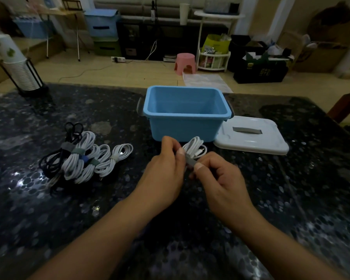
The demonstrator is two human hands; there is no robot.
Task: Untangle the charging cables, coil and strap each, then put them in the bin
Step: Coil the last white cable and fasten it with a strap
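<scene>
My left hand (pixel 166 164) and my right hand (pixel 218 176) meet over the middle of the desk (pixel 291 199), just in front of the blue bin (pixel 187 116). Between them I hold a coiled white cable (pixel 196 148). The fingers of both hands are curled and pinch a grey strap (pixel 190 161) that goes around the coil; my left thumb presses on one end of it and my right thumb on the other. The loops of the coil stick out above my fingers, toward the bin.

The bin stands open, and I see no cable inside it. Its white lid (pixel 253 136) lies flat on the desk, just beside the bin on the right.

At the left side of the desk lies a group of strapped cables (pixel 85 158), several white ones and one black, close against each other. Far left stands a stack of paper cups (pixel 16 63) in a black holder.
</scene>
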